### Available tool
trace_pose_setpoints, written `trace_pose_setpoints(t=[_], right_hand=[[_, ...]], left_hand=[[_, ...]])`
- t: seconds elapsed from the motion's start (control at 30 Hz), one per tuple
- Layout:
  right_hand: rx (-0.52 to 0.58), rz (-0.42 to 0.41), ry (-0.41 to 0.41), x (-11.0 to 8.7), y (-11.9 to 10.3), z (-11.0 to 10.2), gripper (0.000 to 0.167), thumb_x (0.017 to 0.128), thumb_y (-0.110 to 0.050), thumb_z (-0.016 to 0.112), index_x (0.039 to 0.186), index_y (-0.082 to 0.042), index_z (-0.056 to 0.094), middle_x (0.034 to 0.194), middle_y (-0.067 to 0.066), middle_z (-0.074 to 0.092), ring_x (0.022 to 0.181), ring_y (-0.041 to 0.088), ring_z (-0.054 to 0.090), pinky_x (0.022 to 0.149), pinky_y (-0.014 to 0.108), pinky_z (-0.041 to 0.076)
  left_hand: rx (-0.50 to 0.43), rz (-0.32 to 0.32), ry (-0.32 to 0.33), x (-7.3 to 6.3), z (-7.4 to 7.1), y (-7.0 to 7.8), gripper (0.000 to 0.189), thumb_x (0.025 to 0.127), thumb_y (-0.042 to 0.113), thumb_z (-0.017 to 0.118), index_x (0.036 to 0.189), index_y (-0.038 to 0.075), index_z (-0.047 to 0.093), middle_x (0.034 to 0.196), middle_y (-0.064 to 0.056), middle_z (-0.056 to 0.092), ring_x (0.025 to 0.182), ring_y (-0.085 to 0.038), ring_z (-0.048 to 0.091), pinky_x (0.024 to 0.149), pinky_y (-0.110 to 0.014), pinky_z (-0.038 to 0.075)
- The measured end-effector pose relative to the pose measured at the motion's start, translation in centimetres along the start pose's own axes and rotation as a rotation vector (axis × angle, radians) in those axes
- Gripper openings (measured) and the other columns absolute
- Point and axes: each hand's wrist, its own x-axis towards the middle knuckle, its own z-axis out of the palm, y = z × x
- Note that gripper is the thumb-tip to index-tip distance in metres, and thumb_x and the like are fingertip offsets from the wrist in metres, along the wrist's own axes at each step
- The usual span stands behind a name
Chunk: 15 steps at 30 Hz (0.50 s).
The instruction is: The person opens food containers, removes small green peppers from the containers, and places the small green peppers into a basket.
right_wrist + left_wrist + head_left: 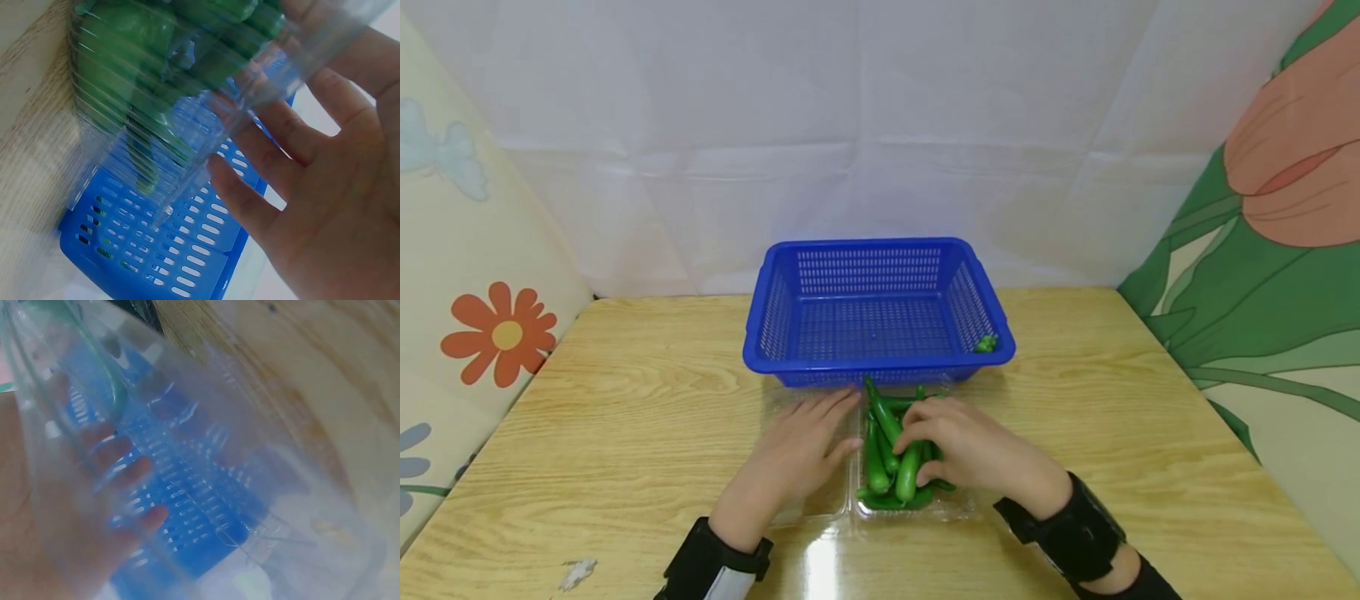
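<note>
Several green chili peppers (pixel 878 467) lie in one half of a clear plastic clamshell box (pixel 917 512) on the table. My right hand (pixel 962 442) reaches over them from the right, with its thumb and bent fingers about a green chili pepper (pixel 908 473) near the middle. In the right wrist view the peppers (pixel 125 56) show through the box's clear wall, beside the fingers. My left hand (pixel 805 442) lies on the other half of the box, fingers straight; the left wrist view shows that hand (pixel 119 487) through the clear plastic.
Directly behind the box stands a blue plastic basket (pixel 880 364) with slotted walls. Small green pieces (pixel 987 343) sit in its front right corner. The wooden table (pixel 625 400) meets a white cloth backdrop (pixel 700 150) behind and patterned panels at both sides.
</note>
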Motion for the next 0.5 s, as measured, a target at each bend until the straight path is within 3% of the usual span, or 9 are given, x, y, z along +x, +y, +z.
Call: trace_pose_setpoints(t=[0.5], right_hand=[[-0.008,0.021,0.011,-0.07,-0.23,0.18,0.031,0.07,-0.017,0.09,0.098,-0.018,0.076,0.106,-0.001,0.065,0.1,0.02,0.061,0.09,0.042,0.052]], left_hand=[[-0.001,-0.006,-0.007,-0.03,-0.13,0.06,0.06,0.102,0.045,0.051,0.152,0.014,0.04,0.156,-0.005,0.039,0.14,-0.027,0.039,0.115,-0.051,0.031]])
